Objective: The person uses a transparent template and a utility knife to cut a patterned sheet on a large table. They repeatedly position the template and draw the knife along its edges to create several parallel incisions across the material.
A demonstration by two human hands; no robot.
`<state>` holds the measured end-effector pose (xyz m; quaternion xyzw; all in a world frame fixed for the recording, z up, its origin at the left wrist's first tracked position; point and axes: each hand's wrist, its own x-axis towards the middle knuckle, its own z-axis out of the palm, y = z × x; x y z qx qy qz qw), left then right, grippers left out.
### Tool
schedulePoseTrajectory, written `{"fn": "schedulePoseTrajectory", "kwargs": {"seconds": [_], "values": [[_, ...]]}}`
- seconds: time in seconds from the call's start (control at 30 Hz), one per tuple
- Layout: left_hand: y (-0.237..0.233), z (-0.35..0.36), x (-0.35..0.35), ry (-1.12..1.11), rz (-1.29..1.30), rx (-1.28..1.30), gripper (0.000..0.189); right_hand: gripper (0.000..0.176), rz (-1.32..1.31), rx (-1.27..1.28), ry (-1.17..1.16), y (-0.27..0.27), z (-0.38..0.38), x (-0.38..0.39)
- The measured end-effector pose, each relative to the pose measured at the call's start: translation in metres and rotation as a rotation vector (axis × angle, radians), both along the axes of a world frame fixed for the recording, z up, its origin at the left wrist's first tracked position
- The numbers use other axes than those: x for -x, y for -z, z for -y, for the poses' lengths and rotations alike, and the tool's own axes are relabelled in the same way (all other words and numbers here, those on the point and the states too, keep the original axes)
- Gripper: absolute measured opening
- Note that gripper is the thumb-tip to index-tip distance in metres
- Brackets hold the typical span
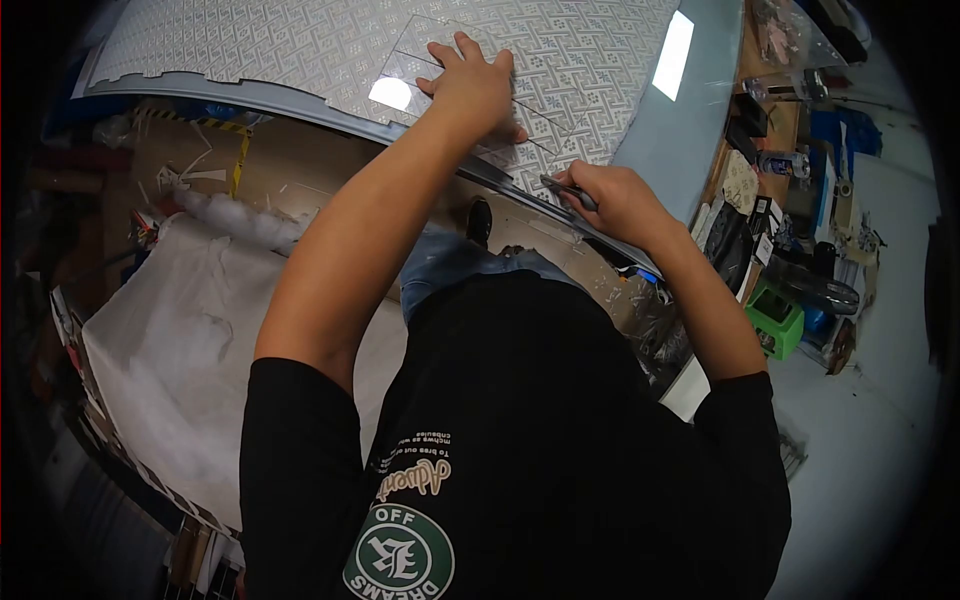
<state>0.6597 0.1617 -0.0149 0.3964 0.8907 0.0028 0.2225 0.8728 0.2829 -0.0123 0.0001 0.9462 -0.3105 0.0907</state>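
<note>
My left hand (470, 85) lies with spread fingers on a clear rectangular template (405, 68) marked with dark lines. Beneath the template is a pale sheet with a woven-look pattern (290, 45), which covers much of the work table. My right hand (615, 200) is closed around a grey utility knife (572, 192). The knife's front end points toward the sheet, close to the table's near edge and just below the template's corner. Its blade is too small to make out.
The table's grey edge (300, 108) runs in front of me. At right, a cluttered shelf (745, 190) holds tools, bags and a green container (775, 318). A box covered in pale sheeting (190, 330) stands at left. Scraps litter the floor (330, 175).
</note>
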Motion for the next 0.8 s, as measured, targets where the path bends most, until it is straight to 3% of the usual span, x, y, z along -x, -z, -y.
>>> {"fn": "schedulePoseTrajectory", "kwargs": {"seconds": [0.23,0.4,0.47,0.67,0.8], "values": [[0.008,0.001,0.000,0.032,-0.075,-0.002,0.131,0.018,0.004,-0.049,-0.032,-0.005,0.002,0.003],[0.010,0.000,0.000,0.046,-0.108,0.006,0.129,0.017,0.001,-0.067,0.002,0.006,0.004,-0.001],[0.009,0.000,0.001,0.062,-0.097,0.025,0.133,0.015,-0.190,0.084,0.027,0.017,0.005,-0.007],[0.011,0.001,0.001,0.066,-0.116,0.011,0.133,0.018,-0.472,0.135,-0.006,0.040,0.020,0.017],[0.007,0.003,0.004,0.086,-0.125,-0.020,0.127,0.017,-0.468,0.110,0.018,0.043,0.034,0.040]]}}
